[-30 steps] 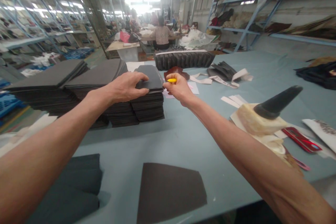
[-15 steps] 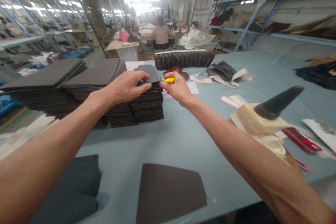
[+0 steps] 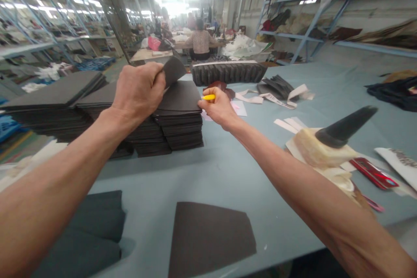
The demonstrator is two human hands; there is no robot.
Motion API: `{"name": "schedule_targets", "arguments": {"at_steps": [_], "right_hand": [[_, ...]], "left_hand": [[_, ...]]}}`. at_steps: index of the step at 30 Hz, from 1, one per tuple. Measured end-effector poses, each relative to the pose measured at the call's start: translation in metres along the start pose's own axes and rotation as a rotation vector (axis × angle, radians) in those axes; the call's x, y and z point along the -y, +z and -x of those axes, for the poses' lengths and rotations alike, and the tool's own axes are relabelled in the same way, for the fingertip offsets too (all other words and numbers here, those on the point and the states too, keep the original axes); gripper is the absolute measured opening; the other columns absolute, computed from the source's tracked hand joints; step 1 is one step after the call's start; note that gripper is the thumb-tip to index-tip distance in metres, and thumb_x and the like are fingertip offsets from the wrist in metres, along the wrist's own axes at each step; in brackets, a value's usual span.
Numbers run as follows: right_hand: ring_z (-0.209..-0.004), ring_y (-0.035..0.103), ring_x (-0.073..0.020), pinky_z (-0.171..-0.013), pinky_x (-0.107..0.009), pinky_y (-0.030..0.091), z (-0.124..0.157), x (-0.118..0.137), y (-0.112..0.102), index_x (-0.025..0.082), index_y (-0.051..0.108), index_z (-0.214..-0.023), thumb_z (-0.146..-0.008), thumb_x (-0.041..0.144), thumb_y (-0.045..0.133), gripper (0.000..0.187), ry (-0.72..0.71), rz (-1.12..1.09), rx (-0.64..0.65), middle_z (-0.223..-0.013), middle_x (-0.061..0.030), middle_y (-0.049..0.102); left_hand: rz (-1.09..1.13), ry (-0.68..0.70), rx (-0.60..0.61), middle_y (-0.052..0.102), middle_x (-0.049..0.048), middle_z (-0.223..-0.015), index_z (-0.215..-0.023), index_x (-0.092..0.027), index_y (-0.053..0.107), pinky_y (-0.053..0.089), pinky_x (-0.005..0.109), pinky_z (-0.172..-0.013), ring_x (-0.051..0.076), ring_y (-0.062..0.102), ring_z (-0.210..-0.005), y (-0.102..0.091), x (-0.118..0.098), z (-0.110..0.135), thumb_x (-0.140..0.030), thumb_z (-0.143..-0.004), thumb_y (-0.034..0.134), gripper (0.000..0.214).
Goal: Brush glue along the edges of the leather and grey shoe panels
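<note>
Nearest, a dark brown, four-sided flat panel (image 3: 211, 239) lies on the blue-green table (image 3: 153, 182). Beyond it, the right hand (image 3: 219, 106) still pinches a slim yellow pen-like tool (image 3: 209, 97) beside the squared stack of dark grey, fabric-like sheets (image 3: 182, 132). The left hand (image 3: 140, 87), loosely spread over that stack half a second ago, now closes on a thin dark grey sheet (image 3: 175, 71), raised and curled, apparently baring the sheet beneath.

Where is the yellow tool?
In the head view, the yellow tool sits near the centre, in the grip of the right hand, just beside the right edge of the rightmost tall dark stack.
</note>
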State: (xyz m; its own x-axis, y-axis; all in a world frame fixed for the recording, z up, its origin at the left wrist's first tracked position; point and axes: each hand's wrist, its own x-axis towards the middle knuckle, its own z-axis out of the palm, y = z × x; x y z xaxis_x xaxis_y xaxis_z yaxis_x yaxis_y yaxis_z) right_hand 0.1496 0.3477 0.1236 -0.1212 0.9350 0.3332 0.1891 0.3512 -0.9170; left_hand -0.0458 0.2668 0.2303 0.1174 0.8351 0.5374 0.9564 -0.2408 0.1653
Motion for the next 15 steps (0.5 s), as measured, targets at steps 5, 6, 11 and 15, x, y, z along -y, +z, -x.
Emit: {"name": "schedule_targets", "arguments": {"at_steps": [5,6,11,15], "right_hand": [[-0.071,0.059,-0.0168,-0.07,-0.032,0.053,0.002,0.018,-0.004,0.023,0.058,-0.099,-0.078,0.016,0.07,0.025,0.092,0.018,0.062,-0.077,0.0041,0.059],[-0.069,0.057,-0.0159,-0.068,-0.031,0.051,0.003,0.022,-0.006,0.023,0.058,-0.099,-0.078,0.015,0.07,0.025,0.111,0.018,0.078,-0.076,0.0046,0.058],[-0.063,0.055,-0.0133,-0.057,-0.024,0.045,0.008,0.038,-0.016,0.022,0.056,-0.098,-0.08,0.009,0.07,0.026,0.173,0.016,0.158,-0.074,0.0045,0.058],[-0.06,0.054,-0.0123,-0.053,-0.021,0.043,0.0,0.043,-0.021,0.023,0.056,-0.096,-0.078,0.006,0.072,0.03,0.16,0.052,0.244,-0.071,0.0055,0.058]], "left_hand": [[-0.102,-0.119,-0.11,0.076,0.0139,-0.128,-0.112,-0.017,0.072,0.044,0.04,-0.108,0.031,0.07,-0.124,-0.014,-0.004,-0.001,-0.036,-0.107,0.037,0.04],[-0.096,-0.136,-0.114,0.075,0.0139,-0.132,-0.116,-0.017,0.072,0.043,0.04,-0.111,0.031,0.068,-0.129,-0.017,-0.004,-0.001,-0.035,-0.108,0.037,0.04],[-0.066,-0.163,-0.164,0.075,0.0118,-0.132,-0.117,-0.017,0.071,0.041,0.042,-0.119,0.031,0.065,-0.134,-0.021,0.003,-0.004,-0.036,-0.11,0.042,0.035],[-0.136,-0.107,-0.261,0.077,0.0145,-0.126,-0.113,-0.012,0.071,0.045,0.047,-0.115,0.032,0.07,-0.126,-0.019,0.01,-0.01,-0.029,-0.109,0.044,0.033]]}}
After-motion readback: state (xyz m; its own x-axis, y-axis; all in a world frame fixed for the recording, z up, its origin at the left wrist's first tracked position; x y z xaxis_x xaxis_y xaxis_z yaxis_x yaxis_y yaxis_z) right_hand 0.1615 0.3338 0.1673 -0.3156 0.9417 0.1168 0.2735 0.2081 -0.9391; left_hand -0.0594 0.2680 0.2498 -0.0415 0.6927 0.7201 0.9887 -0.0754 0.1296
